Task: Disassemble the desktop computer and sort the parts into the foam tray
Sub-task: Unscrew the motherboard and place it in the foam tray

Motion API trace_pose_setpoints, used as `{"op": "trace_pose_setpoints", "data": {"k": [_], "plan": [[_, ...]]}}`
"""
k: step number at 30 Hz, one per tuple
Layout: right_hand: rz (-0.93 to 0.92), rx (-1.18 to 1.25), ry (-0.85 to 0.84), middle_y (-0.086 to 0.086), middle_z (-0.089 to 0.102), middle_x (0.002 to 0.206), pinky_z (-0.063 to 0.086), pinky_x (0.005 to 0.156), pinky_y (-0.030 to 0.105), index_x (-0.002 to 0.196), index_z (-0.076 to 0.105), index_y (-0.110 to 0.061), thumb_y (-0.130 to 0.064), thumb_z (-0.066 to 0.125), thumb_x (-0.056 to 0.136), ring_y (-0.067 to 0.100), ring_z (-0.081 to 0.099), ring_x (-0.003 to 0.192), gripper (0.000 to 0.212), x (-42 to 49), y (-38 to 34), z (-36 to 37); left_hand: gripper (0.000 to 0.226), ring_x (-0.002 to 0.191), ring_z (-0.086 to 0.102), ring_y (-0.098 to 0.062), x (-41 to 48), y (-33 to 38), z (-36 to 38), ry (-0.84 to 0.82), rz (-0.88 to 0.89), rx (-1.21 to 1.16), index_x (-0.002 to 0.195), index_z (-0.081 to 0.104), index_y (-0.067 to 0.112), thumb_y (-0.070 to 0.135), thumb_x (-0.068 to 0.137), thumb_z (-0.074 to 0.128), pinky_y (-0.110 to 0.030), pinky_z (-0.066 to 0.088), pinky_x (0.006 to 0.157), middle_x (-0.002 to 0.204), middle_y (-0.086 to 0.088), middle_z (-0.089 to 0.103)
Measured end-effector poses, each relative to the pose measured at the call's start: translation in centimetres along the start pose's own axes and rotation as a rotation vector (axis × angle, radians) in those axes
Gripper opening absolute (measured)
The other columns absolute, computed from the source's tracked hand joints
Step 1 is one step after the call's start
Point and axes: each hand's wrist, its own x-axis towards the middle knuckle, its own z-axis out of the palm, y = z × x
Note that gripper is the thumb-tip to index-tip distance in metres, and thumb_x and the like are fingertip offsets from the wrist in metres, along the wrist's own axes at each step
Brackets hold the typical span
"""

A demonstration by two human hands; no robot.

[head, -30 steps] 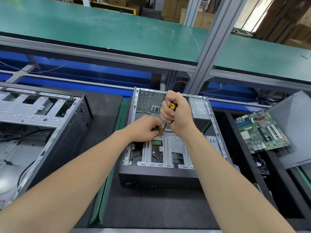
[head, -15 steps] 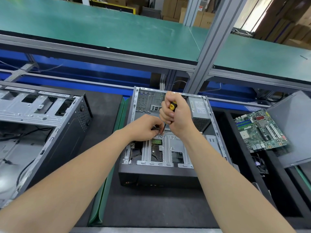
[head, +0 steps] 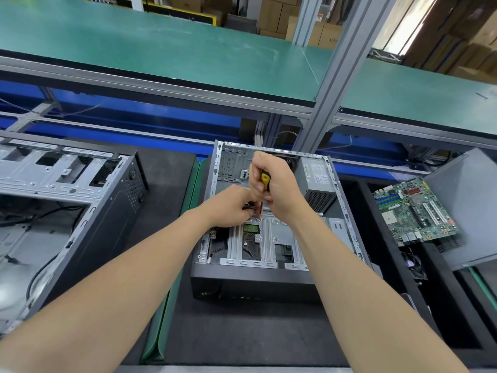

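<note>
My right hand [head: 274, 184] is wrapped tight round the yellow-and-black screwdriver [head: 265, 180], held nearly upright with its tip down on a screw [head: 258, 220] in the metal drive cage [head: 269, 238]. My left hand [head: 231, 205] sits just beside the shaft, fingers curled and pinching what looks like a dark cable [head: 247, 207], though I can't make it out for certain.

The desktop computer [head: 269, 281] lies open on its side in the middle of the black mat [head: 242, 332]. Its power supply [head: 317, 181] is still mounted in the far right corner of the case. I judge I'm at the step of freeing the drive cage. The next move calls for steady downward pressure while turning, then catching the loose screw before it drops into the chassis.

Along the mat's right edge is the foam tray [head: 443, 305], with a motherboard [head: 414, 211] and a fan [head: 414, 265] already in it and a grey side panel [head: 470, 205] leaning at its far side. A second open case [head: 80, 211] stands at the mat's left edge. Above runs a green shelf [head: 161, 49] on grey framing, with cardboard boxes [head: 271, 14] stacked beyond it.
</note>
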Motion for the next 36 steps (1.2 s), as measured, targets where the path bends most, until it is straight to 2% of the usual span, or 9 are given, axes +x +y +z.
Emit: {"op": "trace_pose_setpoints", "data": {"k": [4,9,14,18,20,23,28,32,36], "plan": [[-0.071,0.086,0.024,0.008,0.029,0.051,0.022,0.043,0.022,0.063,0.039,-0.011,-0.016,0.048,0.088,0.015,0.02,0.039,0.027,-0.4,0.5,0.1,0.018,0.083,0.053,0.001,0.1,-0.1,0.1,0.01,0.003,0.003,0.09,0.07,0.019,0.006,0.088,0.058,-0.005,0.037,0.071,0.091,0.012,0.068],[-0.092,0.131,0.082,0.008,0.029,0.049,0.02,0.045,0.025,0.061,0.037,-0.012,-0.016,0.046,0.086,0.015,0.021,0.039,0.028,-0.7,0.7,-0.4,0.019,0.085,0.055,0.015,0.2,-0.2,0.0,-0.003,-0.001,-0.009,0.084,0.069,0.02,0.004,0.085,0.058,-0.002,0.037,0.072,0.082,0.02,0.064],[-0.051,-0.036,0.486,0.002,0.054,0.065,0.044,0.056,0.034,0.077,0.054,-0.01,-0.024,0.061,0.101,0.016,0.05,0.056,0.029,-0.2,0.3,0.4,0.029,0.085,0.058,0.008,0.3,-0.2,0.1,-0.012,-0.018,-0.002,0.079,0.064,0.035,0.008,0.089,0.058,-0.007,0.037,0.073,0.086,0.02,0.065],[-0.011,0.114,0.614,0.0,0.046,0.058,0.031,0.046,0.027,0.058,0.053,-0.018,-0.028,0.058,0.103,0.014,0.038,0.05,0.047,-0.2,0.7,0.9,0.033,0.088,0.059,0.005,0.3,0.0,0.1,-0.01,-0.02,-0.009,0.077,0.061,0.037,0.006,0.088,0.057,-0.013,0.04,0.077,0.087,0.021,0.065],[-0.017,0.213,0.515,0.001,0.038,0.053,0.021,0.045,0.028,0.053,0.046,-0.017,-0.023,0.054,0.101,0.016,0.027,0.046,0.049,-0.2,0.9,0.7,0.03,0.087,0.058,0.006,0.3,-0.1,0.1,-0.006,-0.017,-0.016,0.079,0.064,0.034,0.006,0.087,0.057,-0.014,0.041,0.078,0.087,0.021,0.065],[-0.002,0.296,0.218,-0.002,0.025,0.048,0.013,0.043,0.027,0.054,0.041,-0.016,-0.019,0.047,0.096,0.015,0.016,0.043,0.043,0.1,1.0,-0.9,0.026,0.083,0.058,0.005,0.3,-0.2,0.1,-0.004,-0.018,-0.028,0.081,0.067,0.03,0.007,0.087,0.057,-0.012,0.039,0.073,0.085,0.02,0.064],[0.119,0.387,-0.172,-0.005,0.019,0.045,0.014,0.042,0.019,0.051,0.043,-0.02,-0.02,0.041,0.087,0.011,0.014,0.038,0.035,1.4,0.6,-3.3,0.022,0.083,0.059,0.004,0.3,-0.2,-0.1,-0.015,0.002,-0.049,0.077,0.063,0.037,0.016,0.083,0.064,-0.009,0.036,0.071,0.081,0.022,0.065],[0.138,0.418,-0.224,-0.005,0.019,0.044,0.016,0.041,0.018,0.052,0.043,-0.02,-0.022,0.045,0.084,0.011,0.013,0.038,0.032,1.9,0.5,-3.8,0.02,0.079,0.055,0.01,0.1,-0.2,-0.1,-0.007,0.024,0.01,0.075,0.056,0.044,0.039,0.084,0.073,-0.007,0.035,0.065,0.076,0.026,0.059],[0.083,0.233,-0.052,0.001,0.031,0.046,0.03,0.045,0.027,0.059,0.048,-0.013,-0.019,0.043,0.092,0.016,0.027,0.038,0.034,1.4,0.2,-3.0,0.023,0.075,0.056,0.009,0.0,-0.1,0.1,0.014,0.011,0.009,0.073,0.054,0.045,0.043,0.086,0.073,-0.009,0.035,0.062,0.075,0.028,0.061]]}}
